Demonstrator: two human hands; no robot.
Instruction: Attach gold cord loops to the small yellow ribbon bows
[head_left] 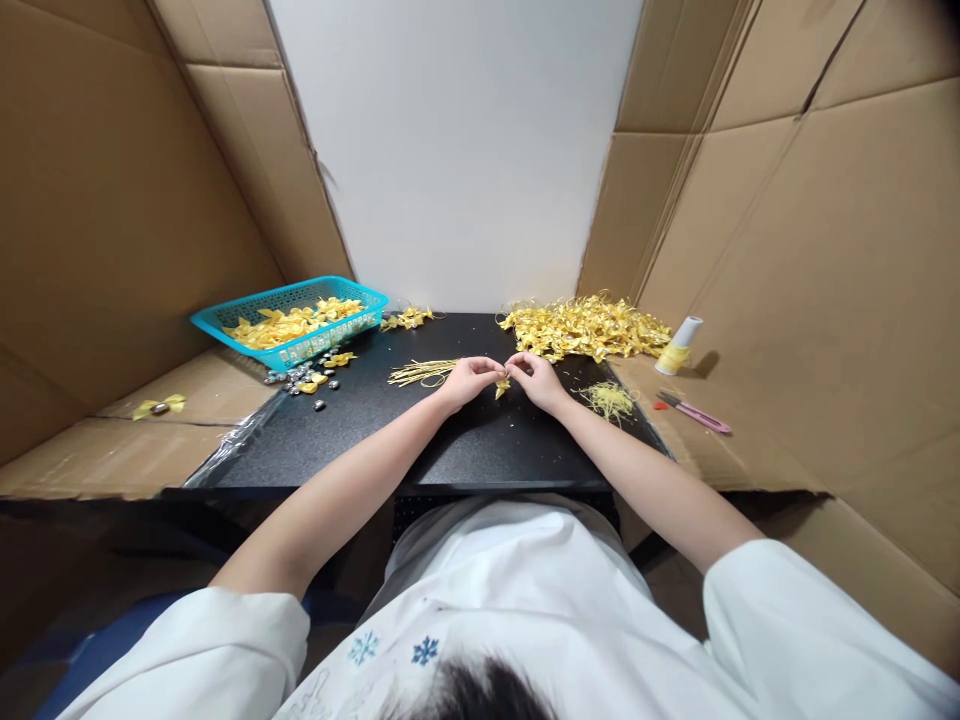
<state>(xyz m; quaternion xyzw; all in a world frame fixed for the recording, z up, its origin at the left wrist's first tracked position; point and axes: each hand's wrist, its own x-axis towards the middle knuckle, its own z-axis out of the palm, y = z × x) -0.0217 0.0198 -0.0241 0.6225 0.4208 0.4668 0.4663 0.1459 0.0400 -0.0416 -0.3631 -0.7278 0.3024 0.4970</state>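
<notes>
Right of the turquoise basket [234, 339], your left hand [472, 379] and right hand [537, 378] pinch close together, a small yellow ribbon bow [502, 388] caught at their fingertips over the black surface [450, 450].

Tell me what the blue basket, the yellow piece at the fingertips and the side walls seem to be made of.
Blue basket: probably plastic, slightly glossy, with regular perforations.
Yellow piece: perhaps satiny ribbon, from its thin, bright look; too small to confirm.
Side walls: matte brown cardboard, judging by straight creases.

The ribbon piece [502, 387] is yellow, basket [277, 357] turquoise, tabletop [480, 450] black, and shirt [517, 570] white with blue snowflakes [425, 651].
</notes>
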